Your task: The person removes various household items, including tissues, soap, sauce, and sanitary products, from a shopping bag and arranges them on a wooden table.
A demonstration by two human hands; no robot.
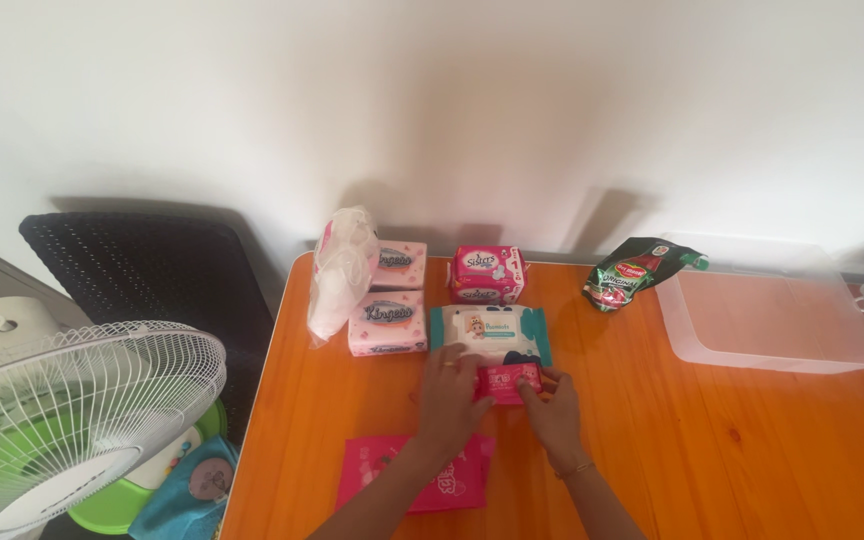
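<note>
Small pink packet [508,381]: a flat, rectangular soft pack, bright pink with pale print, lying flat on the orange table [752,450] with its long side running left to right. It sits just in front of a white wet-wipe pack [490,333], its far edge touching or overlapping that pack's near edge. The left hand [449,400] covers its left end; the right hand [552,405] grips its right end and near edge.

On the orange table [752,450], the left hand [449,398] and right hand [555,408] together grip a small pink packet [508,381] just before a white-and-teal wipes pack [490,333]
</note>
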